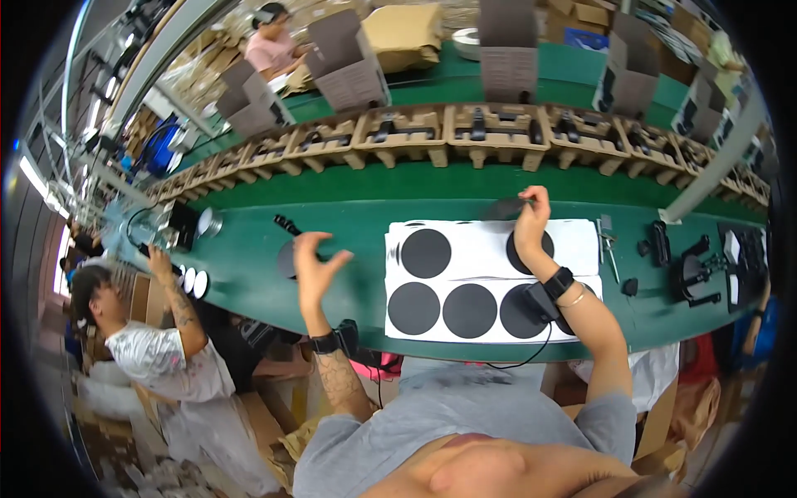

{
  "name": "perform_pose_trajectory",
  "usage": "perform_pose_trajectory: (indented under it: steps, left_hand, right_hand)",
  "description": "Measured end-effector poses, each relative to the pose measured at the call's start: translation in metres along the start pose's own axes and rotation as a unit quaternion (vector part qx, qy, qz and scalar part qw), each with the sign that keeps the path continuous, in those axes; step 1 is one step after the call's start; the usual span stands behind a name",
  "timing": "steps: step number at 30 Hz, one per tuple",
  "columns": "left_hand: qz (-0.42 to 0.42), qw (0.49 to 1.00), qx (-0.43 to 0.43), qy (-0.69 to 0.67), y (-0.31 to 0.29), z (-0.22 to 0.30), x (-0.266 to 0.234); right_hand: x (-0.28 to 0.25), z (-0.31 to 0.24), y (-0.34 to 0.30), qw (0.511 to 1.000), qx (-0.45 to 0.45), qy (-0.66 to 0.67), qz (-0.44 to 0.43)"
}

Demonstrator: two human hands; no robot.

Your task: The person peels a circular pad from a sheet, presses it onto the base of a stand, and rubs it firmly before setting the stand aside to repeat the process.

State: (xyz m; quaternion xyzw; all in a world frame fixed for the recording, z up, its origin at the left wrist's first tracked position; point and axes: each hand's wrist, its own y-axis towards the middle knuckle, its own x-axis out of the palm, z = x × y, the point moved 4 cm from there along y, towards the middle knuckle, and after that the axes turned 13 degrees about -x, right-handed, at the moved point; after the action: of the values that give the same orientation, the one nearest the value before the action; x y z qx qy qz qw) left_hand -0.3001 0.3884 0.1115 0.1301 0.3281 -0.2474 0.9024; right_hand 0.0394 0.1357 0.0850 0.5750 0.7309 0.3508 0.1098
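My right hand is closed in a pinch on a thin black disc, tilted and blurred, above the far edge of a white sheet. Flat black discs lie in rows on this sheet and on a second one nearer to me; one is a black disc at the far left of the rows. My right wrist and forearm hide part of the discs on that side. My left hand is open over the table, fingers apart and holding nothing. Beside it lies another dark disc, partly covered by the hand.
Brown moulded trays with black parts line the far side of the green table. Open grey cartons stand behind them. A small black part lies beyond my left hand. Black stands are at right. A co-worker works at left.
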Motion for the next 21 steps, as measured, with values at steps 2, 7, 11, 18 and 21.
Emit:
perform_pose_trajectory:
  steps: [2,7,11,18,21]
  left_hand:
    - [0.196,0.972,-0.111,0.071,0.000,-0.038,-0.037]
    - [0.112,0.961,-0.109,0.226,0.049,-0.152,-0.043]
    - [0.037,0.985,-0.091,0.140,0.077,-0.136,-0.026]
    - [0.300,0.909,-0.175,-0.230,0.020,-0.128,-0.040]
    - [0.221,0.710,-0.161,-0.649,-0.020,-0.092,-0.020]
  right_hand:
    - [-0.004,0.008,0.002,1.000,-0.011,-0.001,-0.016]
    - [0.009,0.009,0.005,0.997,0.035,0.035,-0.066]
    - [-0.006,0.019,0.015,0.997,0.029,0.025,-0.068]
    - [0.038,-0.071,0.032,0.971,-0.088,0.022,-0.220]
    - [0.049,-0.103,0.033,0.955,-0.103,0.000,-0.278]
